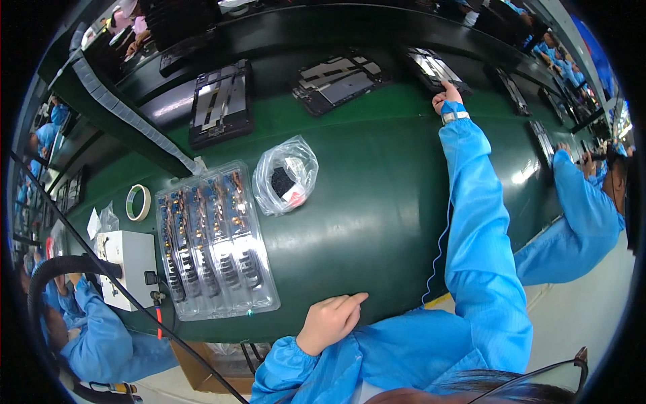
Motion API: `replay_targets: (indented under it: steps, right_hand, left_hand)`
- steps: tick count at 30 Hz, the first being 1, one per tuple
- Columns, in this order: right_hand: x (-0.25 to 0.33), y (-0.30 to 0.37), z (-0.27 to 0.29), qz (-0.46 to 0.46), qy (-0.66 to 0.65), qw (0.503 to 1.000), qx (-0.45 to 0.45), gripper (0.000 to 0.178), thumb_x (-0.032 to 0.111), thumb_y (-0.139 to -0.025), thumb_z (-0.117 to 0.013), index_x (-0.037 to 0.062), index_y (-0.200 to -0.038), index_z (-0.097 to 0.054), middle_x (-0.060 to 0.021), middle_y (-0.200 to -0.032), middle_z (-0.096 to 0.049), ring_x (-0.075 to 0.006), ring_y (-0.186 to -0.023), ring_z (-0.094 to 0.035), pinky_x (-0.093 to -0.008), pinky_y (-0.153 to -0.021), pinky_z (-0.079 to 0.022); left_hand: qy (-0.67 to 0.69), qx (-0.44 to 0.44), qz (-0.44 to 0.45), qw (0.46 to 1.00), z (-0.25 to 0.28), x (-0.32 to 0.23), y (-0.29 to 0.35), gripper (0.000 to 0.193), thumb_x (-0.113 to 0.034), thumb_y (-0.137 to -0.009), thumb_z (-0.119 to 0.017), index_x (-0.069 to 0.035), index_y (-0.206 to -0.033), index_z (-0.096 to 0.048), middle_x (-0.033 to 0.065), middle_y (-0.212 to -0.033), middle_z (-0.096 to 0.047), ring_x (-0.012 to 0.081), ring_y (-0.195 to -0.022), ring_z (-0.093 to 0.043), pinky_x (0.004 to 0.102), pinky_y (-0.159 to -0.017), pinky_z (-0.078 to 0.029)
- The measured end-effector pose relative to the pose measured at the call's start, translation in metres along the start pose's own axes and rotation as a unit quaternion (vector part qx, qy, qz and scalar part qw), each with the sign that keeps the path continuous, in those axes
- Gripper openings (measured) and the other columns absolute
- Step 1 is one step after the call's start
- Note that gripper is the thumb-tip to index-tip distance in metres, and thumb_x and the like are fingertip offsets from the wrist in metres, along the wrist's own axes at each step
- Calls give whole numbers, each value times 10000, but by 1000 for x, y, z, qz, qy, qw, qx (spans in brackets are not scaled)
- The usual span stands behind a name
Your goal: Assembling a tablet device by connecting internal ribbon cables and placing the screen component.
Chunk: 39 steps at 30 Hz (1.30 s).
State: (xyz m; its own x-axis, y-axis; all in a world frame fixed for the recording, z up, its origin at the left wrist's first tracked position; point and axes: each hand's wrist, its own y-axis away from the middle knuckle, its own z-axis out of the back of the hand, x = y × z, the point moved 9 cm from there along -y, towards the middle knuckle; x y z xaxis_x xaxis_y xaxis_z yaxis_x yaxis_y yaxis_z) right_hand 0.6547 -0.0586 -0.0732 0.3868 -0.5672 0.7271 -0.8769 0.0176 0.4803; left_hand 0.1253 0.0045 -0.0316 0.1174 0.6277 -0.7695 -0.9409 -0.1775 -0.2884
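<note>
At the far right of centre, my right hand (448,98) reaches out at full arm's length. Its fingers close on the near edge of an opened tablet-like device (436,67) with bare inner parts. A wristband with a thin blue cord circles that wrist. My left hand (331,324) rests by the bench's near edge, fingers pointing right and somewhat apart, with nothing held. Two more opened devices lie at the far side, one in the middle (343,84) and one further left (221,101).
Left of centre, a clear plastic tray (269,296) holds rows of small flex-cable parts. Beside it are a clear bag (286,176) with a black piece, a tape roll (138,203) and a white box (128,269). Co-workers in blue sleeves (579,202) sit on both sides.
</note>
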Motion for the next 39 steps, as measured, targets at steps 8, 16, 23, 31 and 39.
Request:
replay_targets:
  steps: [8,16,23,31,39]
  right_hand:
    - [-92,225,137,-306,-33,950,55,223,290,-882,-555,129,-752,-473,34,-514,-358,-76,-395,-301,-214,-358,-236]
    - [-166,397,155,-454,123,852,229,301,287,-935,-451,141,-1198,-460,-26,-929,-576,-43,-454,-295,-198,-442,-284]
    - [-78,354,78,27,472,737,482,309,84,-836,-550,28,-1139,-524,-80,-1041,-591,-144,-846,-553,-280,-773,-448]
    - [-27,235,87,338,726,508,317,397,254,-789,-586,-31,-1065,-563,-195,-1010,-562,-321,-976,-538,-352,-835,-436]
    - [-65,339,134,235,739,441,452,676,195,-562,-796,-7,-1128,-487,-142,-889,-505,-296,-786,-568,-349,-671,-477]
  left_hand:
    - [119,-1,57,991,7,8,3,248,-19,-761,-551,-66,-997,-609,42,-772,-638,171,-621,-603,270,-567,-489]
    - [125,-117,109,979,30,-4,-7,338,5,-767,-509,12,-1104,-533,178,-1046,-568,304,-953,-556,372,-821,-439]
    - [-30,-106,153,982,24,4,19,372,-42,-745,-559,7,-1111,-518,146,-1102,-530,310,-996,-511,390,-834,-404]
    - [-162,-1,147,976,0,-15,8,532,-179,-716,-650,15,-1179,-473,131,-1166,-477,308,-1018,-471,391,-851,-376]
    - [-175,-20,218,960,43,10,54,830,-167,-686,-721,86,-1318,-247,278,-1252,-400,398,-1006,-487,421,-848,-415]
